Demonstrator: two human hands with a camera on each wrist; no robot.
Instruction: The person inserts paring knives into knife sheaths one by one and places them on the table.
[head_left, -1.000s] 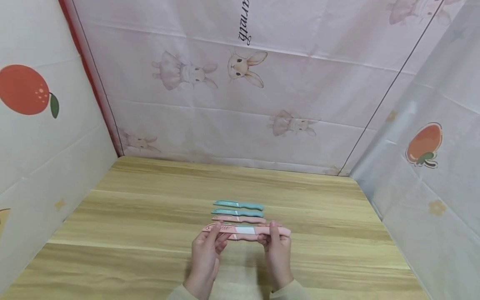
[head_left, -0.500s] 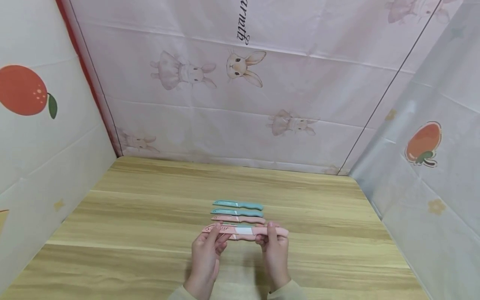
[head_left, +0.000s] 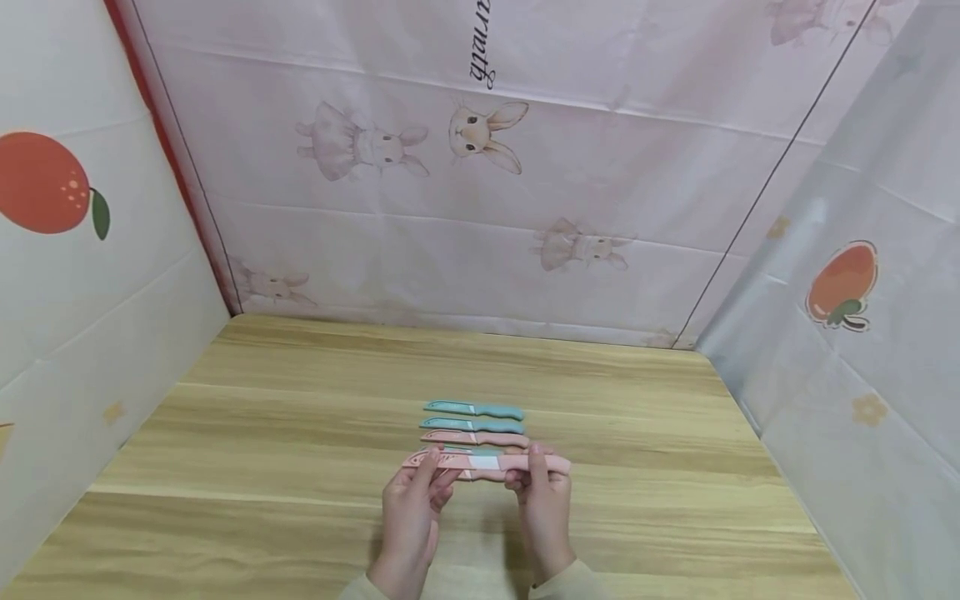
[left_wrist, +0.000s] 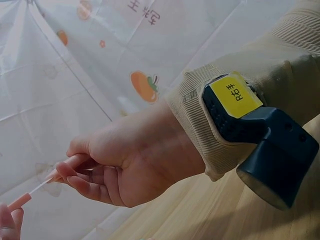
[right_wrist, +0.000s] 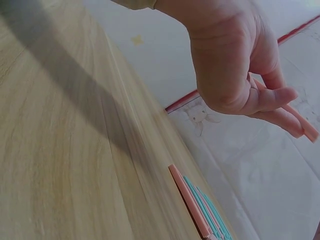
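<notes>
A pink paring knife (head_left: 557, 464) is held level above the table by both hands, its white blade (head_left: 483, 462) showing between handle and sheath. My left hand (head_left: 407, 512) pinches the patterned pink sheath (head_left: 452, 461), which covers the tip end. With thumb and fingers my right hand (head_left: 546, 512) grips the handle; the left wrist view shows this right hand (left_wrist: 130, 160) and the thin blade gap. In the right wrist view, the left hand (right_wrist: 240, 65) holds the sheath (right_wrist: 307, 129).
Under and beyond the held knife, several sheathed knives lie in a row on the wooden table (head_left: 262, 442): teal knives (head_left: 498, 411) farther back, a pink knife (head_left: 502, 440), and others partly hidden by the hands. Printed cloth walls (head_left: 420, 242) enclose the table's back and sides.
My right hand has moved slightly left with the handle, toward the left hand. The visible stretch of white blade has shortened as it slides into the sheath.
</notes>
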